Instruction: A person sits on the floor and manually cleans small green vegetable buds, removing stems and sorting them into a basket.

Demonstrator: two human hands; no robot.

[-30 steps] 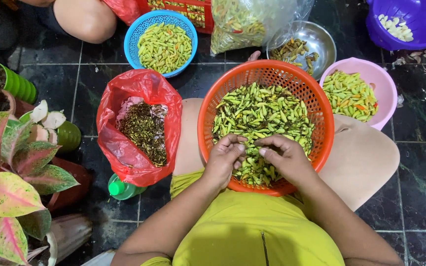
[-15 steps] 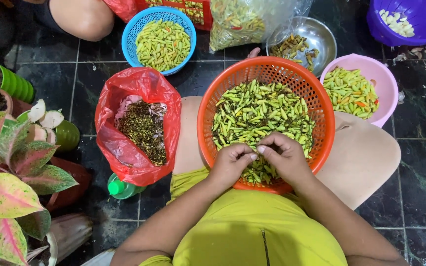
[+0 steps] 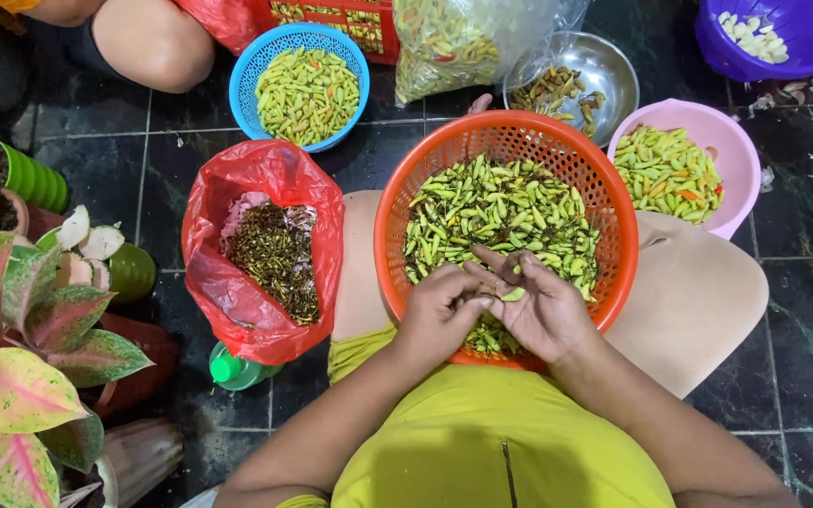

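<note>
Orange plastic, a round mesh basket (image 3: pixel 604 202) sits on the person's lap, heaped with small green chillies (image 3: pixel 501 212). Both hands work at its near edge, about six o'clock inside the rim. The left hand (image 3: pixel 439 315) is curled, its fingertips pinched together against the right hand's. The right hand (image 3: pixel 543 306) lies half open, palm up, with a single green chilli (image 3: pixel 514 294) caught between its thumb and the left hand's fingers; so both grips close on that one pod, touching each other over the pile.

At nine o'clock from the basket a red plastic bag (image 3: pixel 265 179) gapes on the dark tiled floor (image 3: pixel 792 329), holding a mound of dark stems (image 3: pixel 275 254). A green-capped bottle (image 3: pixel 232 369) lies just below it. At eleven o'clock stands a blue basket (image 3: pixel 248 71) of paler chillies, at one o'clock a steel bowl (image 3: pixel 613 71) with a few bits, and at two o'clock a pink basket (image 3: pixel 736 141) of sorted pods, touching the orange one. A purple bowl (image 3: pixel 802 38) sits farther off at the top right. Potted leaves (image 3: pixel 25 310) crowd the left edge, and another person's knee (image 3: pixel 148 42) shows at the top.
</note>
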